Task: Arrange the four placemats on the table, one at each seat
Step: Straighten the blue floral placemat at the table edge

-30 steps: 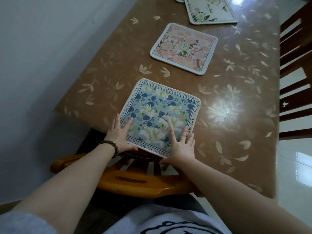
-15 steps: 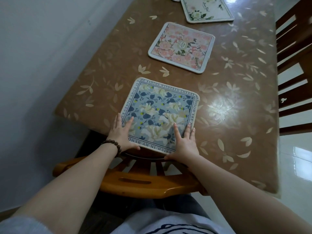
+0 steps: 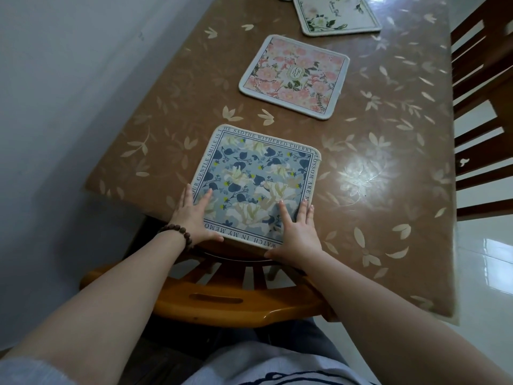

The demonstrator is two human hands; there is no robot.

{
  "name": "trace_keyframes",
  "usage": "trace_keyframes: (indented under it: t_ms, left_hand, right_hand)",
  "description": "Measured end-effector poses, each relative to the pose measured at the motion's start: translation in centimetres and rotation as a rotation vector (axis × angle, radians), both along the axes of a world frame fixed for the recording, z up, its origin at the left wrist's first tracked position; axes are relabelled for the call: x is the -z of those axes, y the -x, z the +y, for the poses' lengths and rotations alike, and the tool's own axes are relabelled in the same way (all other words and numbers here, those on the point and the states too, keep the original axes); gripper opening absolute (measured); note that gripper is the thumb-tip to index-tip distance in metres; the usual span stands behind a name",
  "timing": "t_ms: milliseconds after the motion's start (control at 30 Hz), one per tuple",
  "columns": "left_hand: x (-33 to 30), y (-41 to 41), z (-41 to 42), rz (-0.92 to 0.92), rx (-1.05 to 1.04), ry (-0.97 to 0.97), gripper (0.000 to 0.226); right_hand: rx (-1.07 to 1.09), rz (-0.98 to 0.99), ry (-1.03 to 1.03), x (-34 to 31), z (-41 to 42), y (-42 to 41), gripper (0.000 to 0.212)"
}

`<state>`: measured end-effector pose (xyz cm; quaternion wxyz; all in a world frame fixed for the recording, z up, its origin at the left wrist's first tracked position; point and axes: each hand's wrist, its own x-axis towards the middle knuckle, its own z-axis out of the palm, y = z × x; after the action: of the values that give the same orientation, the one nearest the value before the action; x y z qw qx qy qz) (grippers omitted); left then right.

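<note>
Three placemats in view: a fourth shows only as a sliver at the top edge, too cut off to identify.
Blue placemat [image 3: 256, 184]: lying flat at the near end of the table, its near edge sitting at the table's edge; blue and cream flowers, a line of printed text running round the border.
Pink placemat [image 3: 294, 76]: lying flat beyond the blue one, apart from it, turned slightly askew.
Cream placemat [image 3: 337, 15]: lying farthest away, partly cropped by the top of the frame, apart from the pink one.
Left hand [image 3: 194, 215]: fingers spread and lying flat, pressing on the near left corner of the blue placemat, thumb running along its near edge; one bead bracelet [image 3: 177, 232] sitting on the wrist.
Right hand [image 3: 297, 229]: fingers spread and lying flat, pressing on the near right corner of the blue placemat, thumb running along the near edge.
Containers: nothing here is holding anything else.
Table [image 3: 388, 190]: covered in a glossy brown sheet printed with pale leaves, catching a bright reflection to the right of the blue placemat.
Chairs, two: one light wooden chair [image 3: 222, 304] standing at the near end, between the person and the table; one dark slatted chair [image 3: 483, 107] standing along the right side.
Room: a plain pale wall [image 3: 69, 107] running along the left side of the table; shiny white floor tiles [image 3: 485, 259] showing at the right.
</note>
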<state>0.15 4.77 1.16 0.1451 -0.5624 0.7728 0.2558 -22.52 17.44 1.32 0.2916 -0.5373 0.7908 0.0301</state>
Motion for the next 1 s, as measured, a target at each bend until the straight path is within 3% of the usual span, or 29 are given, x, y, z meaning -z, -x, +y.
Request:
trace_keyframes:
  t_ms: [167,400,533,1000]
  left_hand:
    - [-0.3,0.5,0.6,-0.028,0.007,0.016,0.127]
    - [-1.5,4.1,1.9,-0.015,0.028,0.174,0.093]
    - [-2.8,7.2,2.1,0.034,0.046,0.212,0.083]
    - [-5.6,21.9,4.4,0.124,0.3,0.294,0.077]
  right_hand:
    - [-0.012,0.049,-0.016,0.0,-0.3,0.6,0.129]
    - [0.101,0.083,0.092,-2.0,-1.6,3.2,0.09]
    - [0.165,0.096,0.16,-3.4,-1.5,5.5,0.079]
    - [0.347,0.244,0.194,-6.9,5.0,15.0,0.06]
